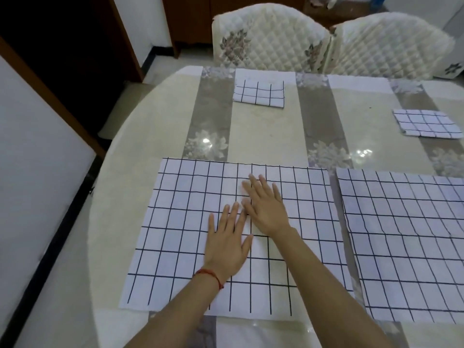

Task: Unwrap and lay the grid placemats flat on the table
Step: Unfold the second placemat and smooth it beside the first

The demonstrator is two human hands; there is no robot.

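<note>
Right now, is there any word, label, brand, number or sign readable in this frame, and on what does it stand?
None: no text can be read anywhere.
The spread placemat under both hands carries only a black grid.
The folded placemats beyond carry the same lines only.
The chair covers show a flower print, no lettering.

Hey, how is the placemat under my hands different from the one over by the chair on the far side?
The near placemat is unfolded and spread flat; the far placemat is still folded into a small rectangle. The near one has both the left hand and right hand resting flat on it; the far one lies untouched. Both are white with a dark grid.
</note>
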